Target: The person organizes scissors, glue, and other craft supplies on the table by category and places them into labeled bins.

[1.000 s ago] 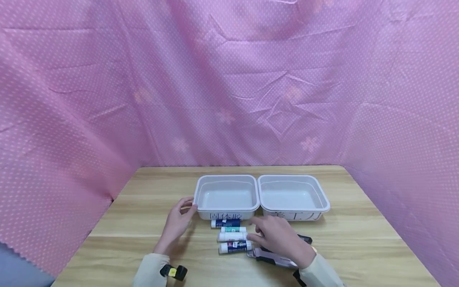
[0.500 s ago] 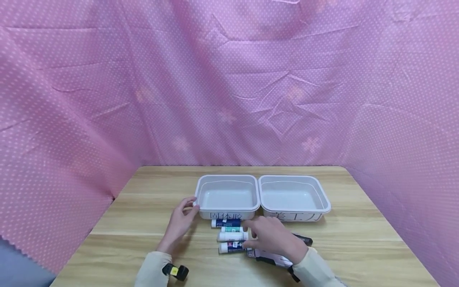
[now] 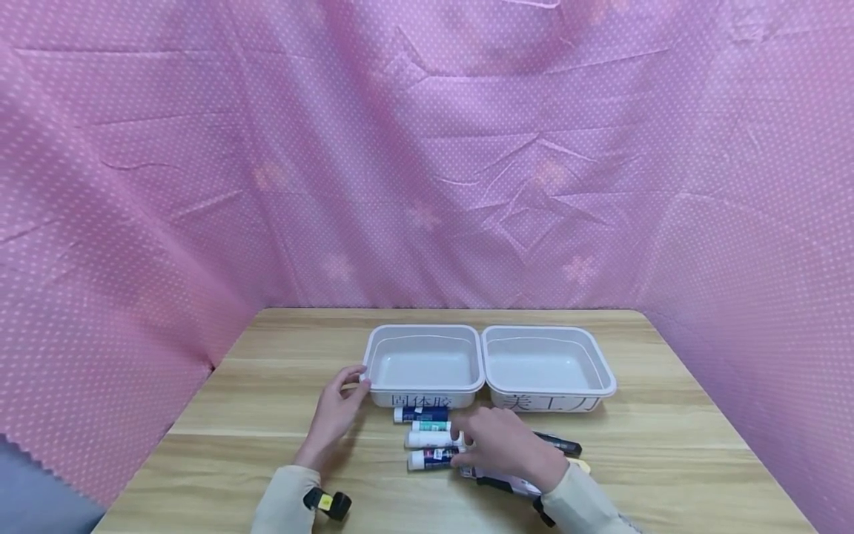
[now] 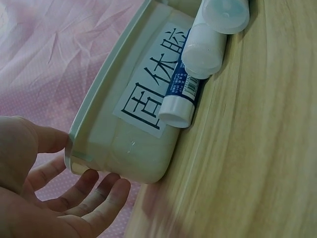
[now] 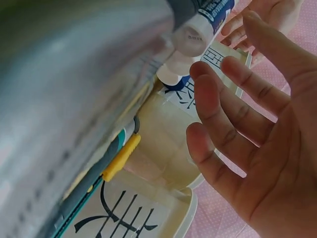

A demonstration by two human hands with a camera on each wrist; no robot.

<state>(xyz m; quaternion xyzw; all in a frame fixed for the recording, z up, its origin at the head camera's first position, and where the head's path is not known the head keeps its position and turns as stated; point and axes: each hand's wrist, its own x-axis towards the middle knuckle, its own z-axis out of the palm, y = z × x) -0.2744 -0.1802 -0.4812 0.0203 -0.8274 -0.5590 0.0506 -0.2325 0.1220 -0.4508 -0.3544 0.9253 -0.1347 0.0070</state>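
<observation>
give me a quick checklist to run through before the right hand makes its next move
1. Left box steadied: ok, the left hand holds its corner.
2. Both boxes ready to receive: ok, the left box and right box stand upright with open tops.
3. Glue sticks within reach: ok, four visible ones lie in front of the left box, by the right hand.
4. Glue stick gripped: not ok, the right hand's fingers hold nothing.
5. Utility knife blades retracted: cannot tell, the right hand and sleeve partly hide the knives.
</observation>
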